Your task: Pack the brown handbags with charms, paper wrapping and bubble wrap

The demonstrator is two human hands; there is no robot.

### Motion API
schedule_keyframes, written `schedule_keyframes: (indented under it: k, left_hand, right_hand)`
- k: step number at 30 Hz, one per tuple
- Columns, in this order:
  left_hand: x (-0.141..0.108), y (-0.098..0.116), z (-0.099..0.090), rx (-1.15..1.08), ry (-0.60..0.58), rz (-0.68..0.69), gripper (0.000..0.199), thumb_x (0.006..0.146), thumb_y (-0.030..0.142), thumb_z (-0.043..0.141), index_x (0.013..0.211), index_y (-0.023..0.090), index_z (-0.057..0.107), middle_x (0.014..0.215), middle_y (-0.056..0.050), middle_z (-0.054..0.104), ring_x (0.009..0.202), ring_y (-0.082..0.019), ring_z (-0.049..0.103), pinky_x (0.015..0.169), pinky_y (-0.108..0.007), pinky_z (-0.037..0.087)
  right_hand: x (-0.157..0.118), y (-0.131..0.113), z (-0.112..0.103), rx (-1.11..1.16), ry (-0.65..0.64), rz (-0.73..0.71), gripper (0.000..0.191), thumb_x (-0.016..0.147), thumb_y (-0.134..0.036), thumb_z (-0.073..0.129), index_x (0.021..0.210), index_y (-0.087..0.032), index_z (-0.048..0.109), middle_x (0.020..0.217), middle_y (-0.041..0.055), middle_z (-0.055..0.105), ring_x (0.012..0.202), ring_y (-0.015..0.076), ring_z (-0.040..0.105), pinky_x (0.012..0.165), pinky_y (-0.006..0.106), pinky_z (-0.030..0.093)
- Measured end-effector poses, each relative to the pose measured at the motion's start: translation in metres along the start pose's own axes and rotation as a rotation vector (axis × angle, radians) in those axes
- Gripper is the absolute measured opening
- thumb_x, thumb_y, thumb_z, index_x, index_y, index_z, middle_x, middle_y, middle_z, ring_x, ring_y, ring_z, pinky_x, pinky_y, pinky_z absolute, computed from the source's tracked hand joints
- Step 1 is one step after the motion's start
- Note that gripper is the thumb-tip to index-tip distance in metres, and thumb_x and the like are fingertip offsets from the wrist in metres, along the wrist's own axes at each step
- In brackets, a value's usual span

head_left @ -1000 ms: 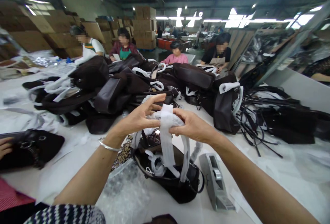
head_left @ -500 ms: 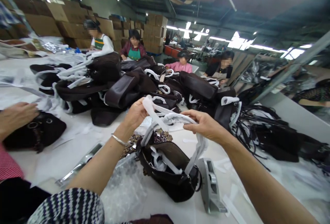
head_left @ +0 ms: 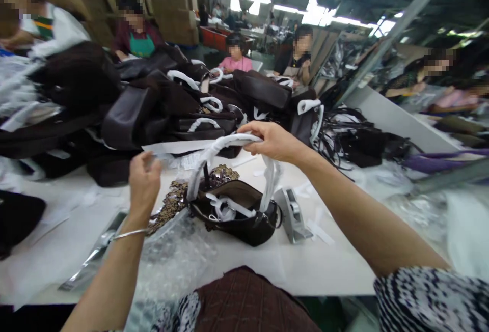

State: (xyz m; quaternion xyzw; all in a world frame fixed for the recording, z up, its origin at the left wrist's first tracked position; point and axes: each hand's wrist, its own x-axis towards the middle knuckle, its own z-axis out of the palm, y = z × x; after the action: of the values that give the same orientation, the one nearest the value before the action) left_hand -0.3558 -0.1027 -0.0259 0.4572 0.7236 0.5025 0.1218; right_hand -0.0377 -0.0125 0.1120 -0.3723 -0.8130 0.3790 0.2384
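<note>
A dark brown handbag (head_left: 237, 232) stands on the white table, its top gaping. White wrapping covers its raised handle (head_left: 198, 169), and white strips with a clear-looking bundle (head_left: 225, 210) lie inside the bag. At the top of the handle, my right hand (head_left: 271, 141) is closed around it. Off to the left, my left hand (head_left: 145, 176) has its fingers pinched at the end of a white strip (head_left: 179, 145), which stretches across to the handle near my right fingers. A grey tape dispenser (head_left: 292, 215) stands just right of the bag.
Dark bags (head_left: 153, 103) with white-wrapped handles are heaped along the back. Bubble wrap (head_left: 171, 255) and patterned metal-looking trinkets (head_left: 171, 204) lie left of the handbag. Black straps (head_left: 340, 123) pile up at the right. Several co-workers sit beyond the heap.
My left hand has moved left and down from the handle, drawing the white strip out straight. My right hand stays on the handle. The view has turned right.
</note>
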Motion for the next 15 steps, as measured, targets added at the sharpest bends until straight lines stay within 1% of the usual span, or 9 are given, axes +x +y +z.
schedule_keyframes:
  k: [2, 4, 5, 6, 8, 9, 11, 13, 15]
  left_hand:
    - [0.006, 0.044, 0.003, -0.081, -0.097, 0.318, 0.061, 0.091, 0.049, 0.050, 0.145, 0.025, 0.035, 0.152, -0.005, 0.040, 0.140, -0.025, 0.038, 0.115, -0.045, 0.033]
    - [0.008, 0.088, 0.014, -0.115, -0.302, 0.553, 0.078, 0.086, 0.054, 0.058, 0.150, 0.022, 0.027, 0.154, -0.006, 0.036, 0.142, -0.026, 0.033, 0.119, -0.046, 0.028]
    - [0.007, 0.107, 0.022, -0.105, -0.392, 0.604, 0.084, 0.082, 0.053, 0.063, 0.150, 0.021, 0.026, 0.151, -0.007, 0.041, 0.139, -0.027, 0.038, 0.118, -0.046, 0.030]
    - [0.004, 0.121, 0.032, -0.092, -0.466, 0.612, 0.080, 0.082, 0.052, 0.063, 0.148, 0.021, 0.031, 0.141, -0.007, 0.051, 0.130, -0.027, 0.048, 0.112, -0.045, 0.037]
    - [-0.004, 0.136, 0.052, -0.065, -0.543, 0.538, 0.053, 0.087, 0.051, 0.057, 0.131, 0.022, 0.052, 0.107, -0.005, 0.067, 0.095, -0.022, 0.064, 0.088, -0.037, 0.050]
    - [-0.009, 0.136, 0.062, -0.049, -0.546, 0.484, 0.040, 0.090, 0.051, 0.052, 0.117, 0.022, 0.060, 0.088, -0.002, 0.067, 0.078, -0.019, 0.063, 0.075, -0.033, 0.051]
    - [-0.018, 0.121, 0.078, -0.011, -0.520, 0.399, 0.036, 0.093, 0.052, 0.043, 0.098, 0.021, 0.062, 0.067, 0.001, 0.058, 0.059, -0.016, 0.055, 0.062, -0.029, 0.045]
    - [-0.026, 0.092, 0.089, 0.021, -0.511, 0.357, 0.038, 0.093, 0.053, 0.040, 0.094, 0.021, 0.061, 0.065, 0.002, 0.057, 0.060, -0.015, 0.054, 0.063, -0.028, 0.043]
    - [-0.033, 0.056, 0.095, 0.043, -0.588, 0.316, 0.039, 0.093, 0.053, 0.040, 0.093, 0.020, 0.061, 0.070, 0.001, 0.061, 0.067, -0.016, 0.057, 0.068, -0.028, 0.044]
  right_hand:
    - [0.003, -0.001, 0.002, 0.050, -0.017, -0.022, 0.039, 0.073, -0.012, 0.066, 0.112, -0.013, 0.062, 0.077, -0.0024, 0.064, 0.061, 0.0093, 0.056, 0.058, 0.021, 0.047]
    - [0.005, -0.003, 0.002, 0.111, -0.032, -0.067, 0.041, 0.075, -0.012, 0.067, 0.115, -0.012, 0.059, 0.075, -0.0034, 0.062, 0.060, 0.0082, 0.054, 0.056, 0.019, 0.046]
    - [0.005, -0.005, 0.001, 0.133, -0.040, -0.098, 0.043, 0.075, -0.013, 0.067, 0.117, -0.013, 0.058, 0.076, -0.0038, 0.061, 0.060, 0.0078, 0.053, 0.056, 0.019, 0.046]
    - [0.005, -0.007, -0.002, 0.149, -0.046, -0.130, 0.045, 0.076, -0.013, 0.068, 0.119, -0.013, 0.056, 0.076, -0.0041, 0.060, 0.061, 0.0075, 0.052, 0.056, 0.018, 0.045]
    - [0.003, -0.012, -0.012, 0.157, -0.040, -0.182, 0.048, 0.077, -0.014, 0.067, 0.124, -0.012, 0.054, 0.077, -0.0045, 0.059, 0.062, 0.0068, 0.051, 0.057, 0.017, 0.045]
    - [0.001, -0.014, -0.018, 0.151, -0.018, -0.200, 0.049, 0.078, -0.014, 0.065, 0.125, -0.012, 0.052, 0.078, -0.0047, 0.058, 0.062, 0.0065, 0.051, 0.058, 0.017, 0.044]
    - [-0.004, -0.016, -0.030, 0.125, 0.059, -0.226, 0.050, 0.079, -0.014, 0.063, 0.127, -0.011, 0.050, 0.078, -0.0054, 0.057, 0.062, 0.0056, 0.049, 0.060, 0.018, 0.043]
    - [-0.008, -0.014, -0.039, 0.095, 0.136, -0.234, 0.051, 0.079, -0.014, 0.063, 0.127, -0.010, 0.049, 0.077, -0.0062, 0.055, 0.063, 0.0053, 0.048, 0.062, 0.018, 0.043]
    - [-0.012, -0.008, -0.041, 0.067, 0.165, -0.223, 0.051, 0.077, -0.014, 0.065, 0.126, -0.010, 0.050, 0.076, -0.0063, 0.054, 0.064, 0.0059, 0.048, 0.064, 0.020, 0.044]
